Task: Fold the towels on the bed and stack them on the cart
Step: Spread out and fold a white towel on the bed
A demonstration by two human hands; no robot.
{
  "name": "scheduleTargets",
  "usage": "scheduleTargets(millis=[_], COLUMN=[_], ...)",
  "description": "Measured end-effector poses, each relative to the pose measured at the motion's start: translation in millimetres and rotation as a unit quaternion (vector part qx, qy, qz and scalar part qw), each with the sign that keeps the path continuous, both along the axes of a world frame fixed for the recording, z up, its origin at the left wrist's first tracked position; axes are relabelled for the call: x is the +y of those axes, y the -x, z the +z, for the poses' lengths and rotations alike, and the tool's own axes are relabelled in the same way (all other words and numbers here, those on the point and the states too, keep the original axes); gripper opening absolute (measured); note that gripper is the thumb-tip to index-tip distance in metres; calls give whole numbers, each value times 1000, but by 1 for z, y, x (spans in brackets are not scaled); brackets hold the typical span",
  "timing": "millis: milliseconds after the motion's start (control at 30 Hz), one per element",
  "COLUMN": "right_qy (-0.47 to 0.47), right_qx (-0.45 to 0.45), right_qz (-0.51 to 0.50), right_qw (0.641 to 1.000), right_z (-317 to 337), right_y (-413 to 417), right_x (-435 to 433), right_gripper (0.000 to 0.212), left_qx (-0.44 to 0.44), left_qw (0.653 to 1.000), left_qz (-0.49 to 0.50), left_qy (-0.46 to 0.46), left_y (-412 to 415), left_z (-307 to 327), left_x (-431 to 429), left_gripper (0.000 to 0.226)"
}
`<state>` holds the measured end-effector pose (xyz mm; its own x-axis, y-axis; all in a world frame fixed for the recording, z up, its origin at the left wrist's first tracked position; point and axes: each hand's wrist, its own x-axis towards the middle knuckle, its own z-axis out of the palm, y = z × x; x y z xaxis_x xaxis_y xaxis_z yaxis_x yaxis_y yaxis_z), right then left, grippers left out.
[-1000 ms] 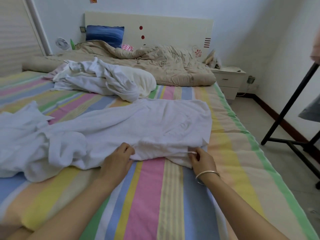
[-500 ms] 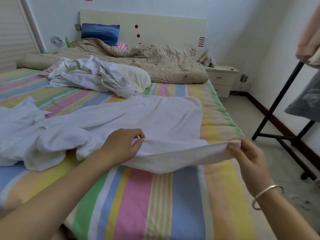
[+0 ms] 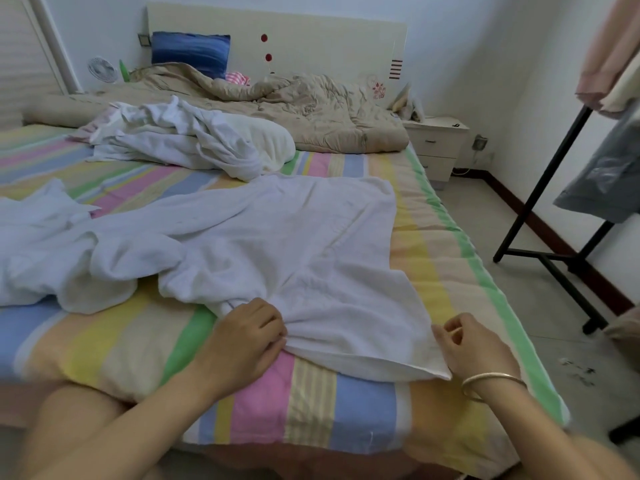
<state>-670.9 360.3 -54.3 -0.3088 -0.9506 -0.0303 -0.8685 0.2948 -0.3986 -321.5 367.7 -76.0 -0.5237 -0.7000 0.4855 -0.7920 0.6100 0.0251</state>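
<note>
A white towel [image 3: 298, 244] lies spread on the striped bed [image 3: 311, 410], its near edge close to the foot of the mattress. My left hand [image 3: 247, 336] grips the towel's near edge at its bunched left part. At the near right corner my right hand [image 3: 474, 344], with a metal bangle on the wrist, pinches the cloth. More white towels lie crumpled at the left [image 3: 62, 258] and in a pile further back [image 3: 194, 140]. No cart is in view.
A beige quilt [image 3: 304, 112] and a blue pillow [image 3: 190, 53] lie at the headboard. A white nightstand [image 3: 438, 143] stands to the bed's right. A black clothes rack [image 3: 540, 188] with hanging garments occupies the floor at the right.
Both hands lifted the towel's near edge off the bed, pulled it toward me and to the right, then lowered it. The towel now lies nearer the foot of the bed.
</note>
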Motion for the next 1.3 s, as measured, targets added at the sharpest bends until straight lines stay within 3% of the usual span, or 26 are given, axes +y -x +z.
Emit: scheduleTargets(millis=[67, 200, 300, 400, 600, 667, 733, 800, 933, 1033, 1133, 1300], right_qy=[-74, -97, -80, -38, 67, 92, 86, 63, 11, -21, -67, -130], right_qx=[14, -58, -73, -93, -121, -128, -128, -118, -85, -46, -23, 58], right_qz=[-21, 14, 19, 10, -5, -10, -9, -6, -10, -12, -8, 12], right_qw=[997, 993, 994, 995, 990, 987, 988, 991, 996, 999, 997, 990], right_z=[-4, -8, -8, -9, 11, 21, 24, 17, -3, -14, -24, -24], right_y=[-3, -17, -24, -27, -5, 7, 17, 22, 33, 43, 55, 63], right_x=[0, 1, 2, 4, 12, 17, 24, 32, 46, 57, 62, 60], right_gripper=[46, 57, 51, 35, 20, 18, 16, 15, 17, 20, 25, 30], left_qx=[-34, -57, -50, -70, 4, -65, -174, -222, -162, -63, -55, -60], left_qw=[999, 994, 983, 969, 993, 988, 953, 900, 853, 785, 735, 719], left_qz=[22, 97, 177, 236, 116, 117, 131, 118, 100, 108, 108, 132], left_qy=[34, 12, -26, -24, -16, -76, -212, -355, -485, -607, -667, -680], left_y=[-7, -15, -19, -29, -51, -49, -42, -30, -18, -17, -15, -8], left_z=[1, -17, -23, -17, 8, 26, 34, 34, 26, 34, 32, 33], left_x=[5, 11, 4, -12, -16, 2, 22, 39, 52, 52, 51, 44], left_gripper=[10, 13, 31, 27, 11, 17, 22, 24, 19, 16, 14, 21])
